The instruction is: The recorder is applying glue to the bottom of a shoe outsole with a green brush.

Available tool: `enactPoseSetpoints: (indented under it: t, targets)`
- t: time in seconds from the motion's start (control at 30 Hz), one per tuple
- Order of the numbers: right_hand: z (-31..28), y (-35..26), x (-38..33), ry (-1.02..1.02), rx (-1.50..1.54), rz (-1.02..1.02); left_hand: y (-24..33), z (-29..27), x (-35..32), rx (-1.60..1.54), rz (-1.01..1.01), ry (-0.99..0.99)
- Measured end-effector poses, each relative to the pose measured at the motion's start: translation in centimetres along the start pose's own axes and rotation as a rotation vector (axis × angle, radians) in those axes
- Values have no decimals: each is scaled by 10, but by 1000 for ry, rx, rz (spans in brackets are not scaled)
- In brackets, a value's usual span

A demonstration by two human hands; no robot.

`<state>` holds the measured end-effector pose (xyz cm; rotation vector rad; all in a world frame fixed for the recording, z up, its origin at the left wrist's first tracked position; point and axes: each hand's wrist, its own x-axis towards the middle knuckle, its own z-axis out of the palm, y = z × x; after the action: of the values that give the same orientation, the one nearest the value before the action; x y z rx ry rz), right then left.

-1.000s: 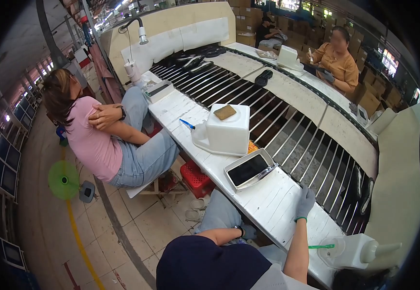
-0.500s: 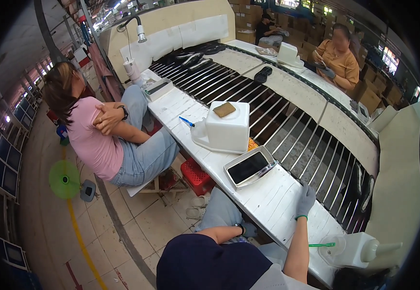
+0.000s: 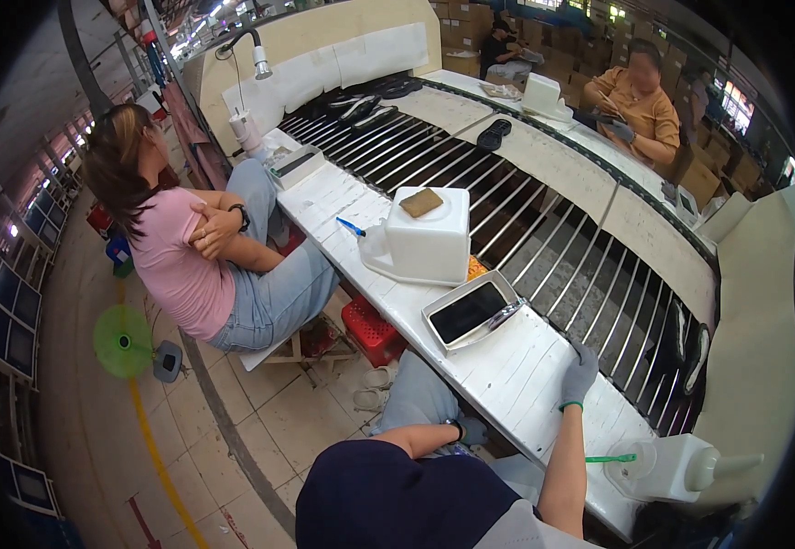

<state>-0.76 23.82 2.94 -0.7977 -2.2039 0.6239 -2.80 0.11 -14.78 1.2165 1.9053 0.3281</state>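
Observation:
My right hand [image 3: 580, 373], in a grey glove with a green cuff, rests on the white bench [image 3: 530, 371] at its edge beside the metal rollers [image 3: 590, 284]. Its fingers are stretched out, and nothing shows in them. In my lap lies my left hand [image 3: 473, 431], gloved too, with a dark band at the wrist; its fingers are mostly hidden. A metal tray [image 3: 434, 335] holding a flat black panel stands ahead of my right hand. To the right, a green-handled brush [image 3: 612, 457] lies over a clear cup [image 3: 637, 468] beside a white plastic bottle [image 3: 676, 471].
Another white container [image 3: 429, 240] bears a brown sponge [image 3: 421, 203]. Dark shoe soles [image 3: 696, 360] lie at the rollers' right end, and one sole [image 3: 494, 134] on the far ledge. A person in pink [image 3: 178, 265] sits at left; a person in orange [image 3: 640, 110] works across.
The whole view has shifted slightly. My two hands stay where they were. Across the rollers, the person in orange has moved their hands a little.

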Motion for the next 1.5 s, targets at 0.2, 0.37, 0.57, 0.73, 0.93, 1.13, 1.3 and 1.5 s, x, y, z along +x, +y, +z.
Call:
enactPoseSetpoints:
  t: [0.2,0.37,0.57,0.73,0.93,1.13,1.3,1.5]
  targets:
    - [0,2,1,-6,24,18,0,0,0,5,8,-19]
    - [-1,-1,1,7,35,3,-5,6,5,2,24,22]
    - [0,-5,1,14,110,37,-12,15,12,66,1,14]
    - [0,-5,3,44,55,86,-12,12,10,78,63,-36]
    - [-2,-9,6,-20,-10,66,2,-9,-7,50,79,-53]
    - [5,-10,4,72,-109,89,-2,-8,-6,11,43,-131]
    - [10,-4,7,62,-177,103,-11,-7,1,38,144,-98]
    - [4,-9,7,120,-134,132,-10,-8,0,93,144,-84]
